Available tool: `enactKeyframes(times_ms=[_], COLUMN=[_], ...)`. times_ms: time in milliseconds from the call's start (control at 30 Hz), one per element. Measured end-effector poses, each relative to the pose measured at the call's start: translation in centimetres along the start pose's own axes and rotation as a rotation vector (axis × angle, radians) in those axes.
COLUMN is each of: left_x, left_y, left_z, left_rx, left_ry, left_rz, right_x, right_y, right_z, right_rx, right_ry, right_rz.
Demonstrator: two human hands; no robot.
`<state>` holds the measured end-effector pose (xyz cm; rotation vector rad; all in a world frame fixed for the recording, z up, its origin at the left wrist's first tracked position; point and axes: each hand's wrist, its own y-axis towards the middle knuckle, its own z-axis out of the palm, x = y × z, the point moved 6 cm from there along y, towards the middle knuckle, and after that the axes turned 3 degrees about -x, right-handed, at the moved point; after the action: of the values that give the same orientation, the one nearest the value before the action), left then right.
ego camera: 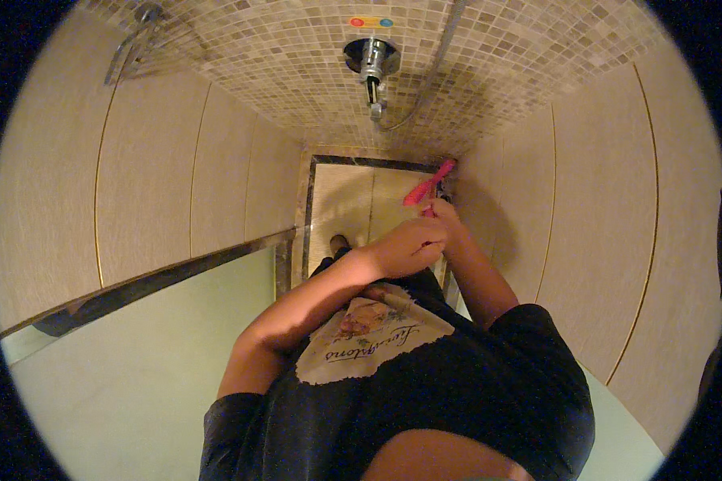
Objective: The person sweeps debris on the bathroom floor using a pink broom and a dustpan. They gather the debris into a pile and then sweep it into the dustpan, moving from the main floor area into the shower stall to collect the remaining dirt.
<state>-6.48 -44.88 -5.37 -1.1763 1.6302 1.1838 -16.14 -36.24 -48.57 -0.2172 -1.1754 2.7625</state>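
Note:
My right hand (pixel 444 217) is closed around a pink plastic tool (pixel 421 193), and a bit of pink shows at its fingertips. The tool's long, narrow body slants up toward the far right corner of the shower; its exact kind is not clear. Just nearer to me, my left hand (pixel 410 245) has its fingers curled in, close against the right hand. Whatever it may hold is hidden by the fingers.
A chrome shower mixer (pixel 373 72) with a metal hose (pixel 436 72) is on the mosaic wall (pixel 265 66). A metal rack or bar (pixel 129 45) juts out at upper left. Below lies a ribbed floor panel (pixel 343 198) with a dark border. A glass panel (pixel 156 373) stands at left.

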Motion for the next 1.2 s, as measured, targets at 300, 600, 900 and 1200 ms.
enactKeyframes(times_ms=[300, 600, 900, 1200], left_x=[-6.2, -0.5, 0.4, -0.1], left_y=[-4.4, -5.3, -1.6, 3.0], left_z=[-6.1, -6.5, -4.5, -2.2], left_rx=[-0.197, -0.267, -0.163, -0.032], left_ry=[0.102, 0.134, 0.037, -0.090], left_rz=[-0.171, -0.383, -0.315, -0.279], right_x=[-11.4, -18.0, -7.5, -1.5], right_y=[-0.5, 4.6, -7.8, -5.8], right_z=[12.0, 17.5, 18.5, 8.7], right_rx=[-0.126, 0.222, 0.145, -0.069], right_ry=[-0.173, -0.220, -1.271, -1.472], right_rz=[0.006, 0.360, -0.348, -0.830])
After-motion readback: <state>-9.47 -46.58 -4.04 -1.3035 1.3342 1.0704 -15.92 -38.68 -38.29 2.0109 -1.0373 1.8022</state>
